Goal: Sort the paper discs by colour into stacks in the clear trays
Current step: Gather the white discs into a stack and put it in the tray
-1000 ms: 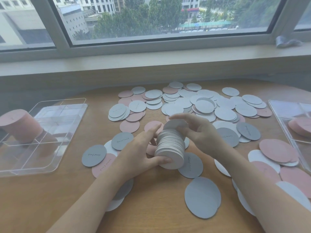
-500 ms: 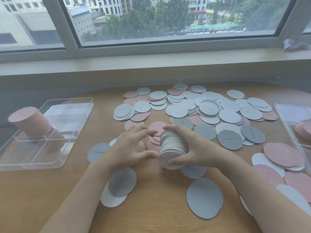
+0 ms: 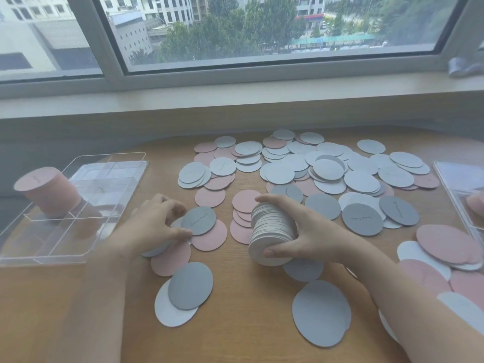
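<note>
Her right hand [image 3: 303,231] grips a thick stack of pale discs [image 3: 272,231] above the table [image 3: 235,323], while the left hand [image 3: 154,226] pinches a grey disc [image 3: 199,220] among the scattered ones.

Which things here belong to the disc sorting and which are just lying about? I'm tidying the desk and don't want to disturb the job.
Part of the job:
- stack of white discs held in the right hand
- dark grey disc at the left hand
- loose discs on the table
- pink stack in the left clear tray
- right clear tray

Just lying about:
- crumpled wrapper on the windowsill
</note>
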{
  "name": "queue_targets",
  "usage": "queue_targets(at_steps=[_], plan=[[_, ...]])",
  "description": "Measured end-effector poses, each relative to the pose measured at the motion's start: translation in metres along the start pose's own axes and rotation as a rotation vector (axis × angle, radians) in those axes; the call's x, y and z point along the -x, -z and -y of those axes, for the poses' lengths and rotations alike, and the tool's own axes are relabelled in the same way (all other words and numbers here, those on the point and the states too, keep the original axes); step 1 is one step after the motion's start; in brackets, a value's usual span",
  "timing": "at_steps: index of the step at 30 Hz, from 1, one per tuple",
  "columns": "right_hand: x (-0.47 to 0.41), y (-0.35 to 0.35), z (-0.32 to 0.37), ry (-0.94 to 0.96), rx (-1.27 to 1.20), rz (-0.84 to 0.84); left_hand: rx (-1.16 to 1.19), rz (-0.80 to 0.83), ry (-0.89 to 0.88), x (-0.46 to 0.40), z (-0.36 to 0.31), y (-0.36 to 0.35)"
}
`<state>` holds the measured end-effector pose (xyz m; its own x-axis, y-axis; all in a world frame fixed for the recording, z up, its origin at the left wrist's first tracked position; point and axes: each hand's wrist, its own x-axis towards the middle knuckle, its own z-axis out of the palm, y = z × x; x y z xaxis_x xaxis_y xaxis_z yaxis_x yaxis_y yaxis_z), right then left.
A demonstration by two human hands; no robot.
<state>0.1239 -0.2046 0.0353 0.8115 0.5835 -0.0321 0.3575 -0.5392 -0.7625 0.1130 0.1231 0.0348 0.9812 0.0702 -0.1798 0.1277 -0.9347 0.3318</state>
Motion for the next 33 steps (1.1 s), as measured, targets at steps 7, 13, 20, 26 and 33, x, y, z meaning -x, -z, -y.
queue_targets(at_steps=[7, 13, 20, 26, 33], plan=[[0.0, -0.001, -0.001, 0.003, 0.013, -0.002, 0.034, -0.02, 0.083, 0.004, -0.006, 0.003], [-0.001, -0.004, -0.001, 0.018, 0.012, -0.024, 0.428, -0.236, 0.041, 0.006, -0.009, 0.006], [-0.005, -0.007, -0.006, 0.034, 0.011, -0.175, 0.814, -0.472, -0.144, 0.011, -0.02, 0.013], [-0.009, -0.005, -0.013, -0.007, -0.023, -0.2, 0.833, 0.007, -0.408, 0.022, -0.059, -0.009], [-0.009, -0.005, -0.011, 0.002, -0.041, -0.158, 0.718, 0.065, -0.433, 0.019, -0.082, -0.043]])
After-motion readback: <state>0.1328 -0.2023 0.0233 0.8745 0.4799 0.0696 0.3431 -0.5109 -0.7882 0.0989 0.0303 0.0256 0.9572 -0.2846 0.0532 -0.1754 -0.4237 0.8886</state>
